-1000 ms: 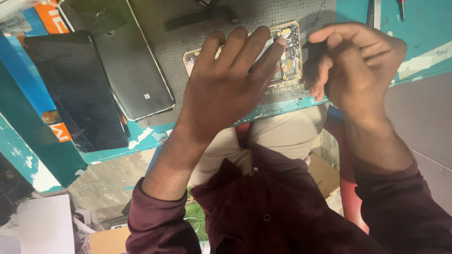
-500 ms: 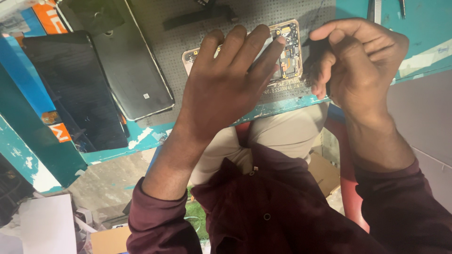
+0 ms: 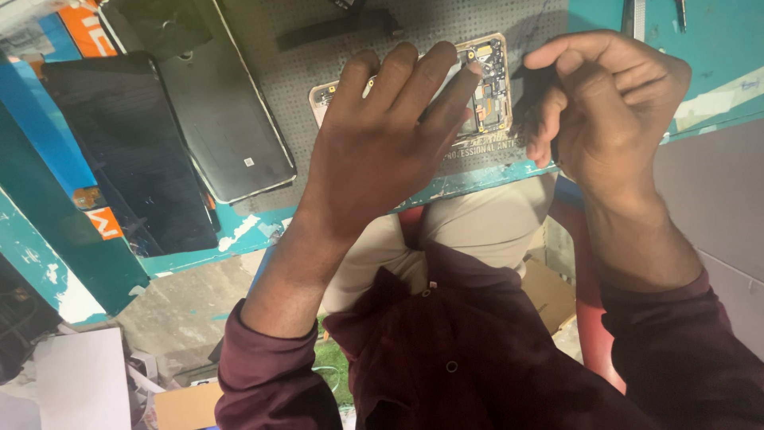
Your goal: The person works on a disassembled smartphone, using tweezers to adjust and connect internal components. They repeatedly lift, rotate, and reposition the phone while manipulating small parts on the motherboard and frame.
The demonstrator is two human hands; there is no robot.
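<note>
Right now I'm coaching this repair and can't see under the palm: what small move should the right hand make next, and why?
Probably a short reach leftward to the exposed circuit board of the opened gold-framed phone. The left hand lies flat on the phone, pinning it to the grey perforated mat, while the right hand is curled beside the board. Whether it holds a tool is unclear.

A teal desk point(image 3: 720, 48) with chipped paint spans the top of the frame, carrying a grey perforated mat point(image 3: 318, 60). At lower left lies a bare concrete floor point(image 3: 183, 299) with white paper point(image 3: 79, 382) and cardboard scraps point(image 3: 187, 406). A red chair point(image 3: 593, 318) shows at lower right.
</note>
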